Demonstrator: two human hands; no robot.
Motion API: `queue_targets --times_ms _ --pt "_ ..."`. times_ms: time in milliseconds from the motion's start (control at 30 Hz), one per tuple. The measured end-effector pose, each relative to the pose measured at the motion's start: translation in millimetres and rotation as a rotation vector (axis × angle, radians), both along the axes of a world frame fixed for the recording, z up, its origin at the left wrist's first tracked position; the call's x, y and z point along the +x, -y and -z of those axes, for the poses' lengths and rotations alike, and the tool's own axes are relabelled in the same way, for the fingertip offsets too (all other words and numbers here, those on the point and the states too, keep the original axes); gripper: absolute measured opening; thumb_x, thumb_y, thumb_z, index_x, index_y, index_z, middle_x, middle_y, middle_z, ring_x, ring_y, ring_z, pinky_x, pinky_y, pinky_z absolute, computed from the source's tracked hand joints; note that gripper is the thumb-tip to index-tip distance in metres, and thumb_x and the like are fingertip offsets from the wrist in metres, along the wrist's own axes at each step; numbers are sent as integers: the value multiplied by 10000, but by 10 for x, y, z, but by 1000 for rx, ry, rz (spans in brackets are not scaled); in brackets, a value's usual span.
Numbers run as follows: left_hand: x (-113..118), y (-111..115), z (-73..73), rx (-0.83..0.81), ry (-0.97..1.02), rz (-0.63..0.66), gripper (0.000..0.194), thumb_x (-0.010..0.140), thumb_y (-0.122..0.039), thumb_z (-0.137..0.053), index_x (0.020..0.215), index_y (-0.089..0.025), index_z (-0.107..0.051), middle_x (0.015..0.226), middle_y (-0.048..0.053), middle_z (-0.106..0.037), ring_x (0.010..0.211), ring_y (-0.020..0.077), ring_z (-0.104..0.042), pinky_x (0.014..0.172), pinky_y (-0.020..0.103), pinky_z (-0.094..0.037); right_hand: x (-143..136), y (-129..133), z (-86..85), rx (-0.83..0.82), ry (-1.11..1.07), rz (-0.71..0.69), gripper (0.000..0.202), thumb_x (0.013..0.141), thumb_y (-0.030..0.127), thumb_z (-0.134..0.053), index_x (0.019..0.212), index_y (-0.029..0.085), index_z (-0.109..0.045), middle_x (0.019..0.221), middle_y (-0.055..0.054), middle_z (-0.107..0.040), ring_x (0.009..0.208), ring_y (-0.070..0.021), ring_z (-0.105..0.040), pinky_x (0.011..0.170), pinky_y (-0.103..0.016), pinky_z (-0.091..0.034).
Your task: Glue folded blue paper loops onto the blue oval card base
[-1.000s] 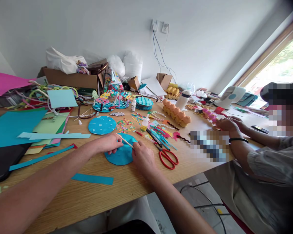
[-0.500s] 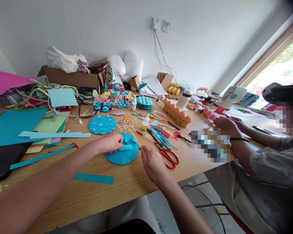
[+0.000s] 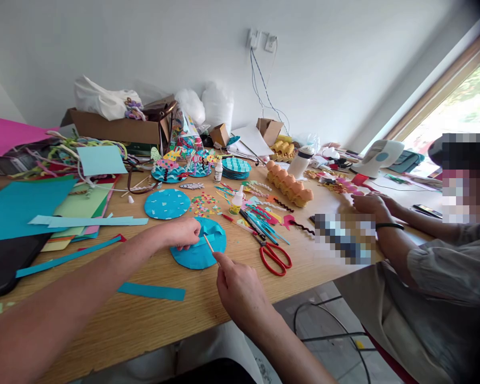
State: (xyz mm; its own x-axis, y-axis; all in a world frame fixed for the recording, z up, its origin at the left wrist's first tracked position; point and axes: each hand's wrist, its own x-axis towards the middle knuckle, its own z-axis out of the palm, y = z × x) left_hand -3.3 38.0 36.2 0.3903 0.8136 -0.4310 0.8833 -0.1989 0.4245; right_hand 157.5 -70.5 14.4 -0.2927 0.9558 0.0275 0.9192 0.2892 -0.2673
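Observation:
My left hand [image 3: 186, 233] is closed over the upper left of a blue paper disc [image 3: 196, 258]; its fingertips press on a small blue strip [image 3: 208, 240] lying across the disc. Between the fingers of my right hand [image 3: 238, 282] is a thin wooden stick [image 3: 209, 244], its tip over the strip. A second blue disc [image 3: 167, 204] with pale flecks lies behind my left hand. Right of the disc are red-handled scissors [image 3: 276, 259] and a small glue bottle [image 3: 237, 201]. A blue paper strip [image 3: 152, 291] rests near the front edge.
Coloured paper sheets [image 3: 28, 205] and a black tray or case [image 3: 8, 269] are at the left. Egg cartons [image 3: 290, 186], a white bottle [image 3: 301, 162] and finished paper crafts [image 3: 170, 166] stand farther back. At the right, another person's hands [image 3: 370, 208] work over the table.
My right hand has moved left and slightly toward me, bringing the stick's tip from the disc's right edge over the strip. My left hand stays on the disc.

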Motion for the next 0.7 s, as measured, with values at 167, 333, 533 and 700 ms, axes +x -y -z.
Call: queue_targets --times_ms 167,333,533,700 --pt "-42 -38 4 -67 22 50 73 657 -179 -467 584 -185 -474 461 -27 -549 405 117 -500 409 202 -371 -49 -57 2 4 99 -5 311 854 154 -395 1112 224 -555 753 -45 -689 662 -189 -652 485 -250 -266" --pt "-63 -50 13 -85 36 69 83 674 -208 -476 595 -186 -477 447 -33 -543 379 107 -474 391 193 -351 -73 -71 5 -28 144 -18 297 849 146 -394 1085 212 -561 751 -59 -692 663 -207 -659 483 -249 -274" --pt "-53 -36 -8 -72 39 81 99 687 -191 -456 589 -191 -467 449 -33 -541 390 112 -485 401 197 -357 -95 -42 -50 -40 146 -6 310 848 140 -387 1090 217 -566 764 -62 -697 675 -225 -668 480 -255 -285" --pt "-46 -41 -12 -38 12 77 131 688 -201 -454 562 -185 -489 444 -25 -543 396 113 -478 408 201 -352 -113 -19 -86 -55 173 -16 282 838 135 -410 1059 201 -574 753 -74 -694 666 -221 -670 482 -252 -298"
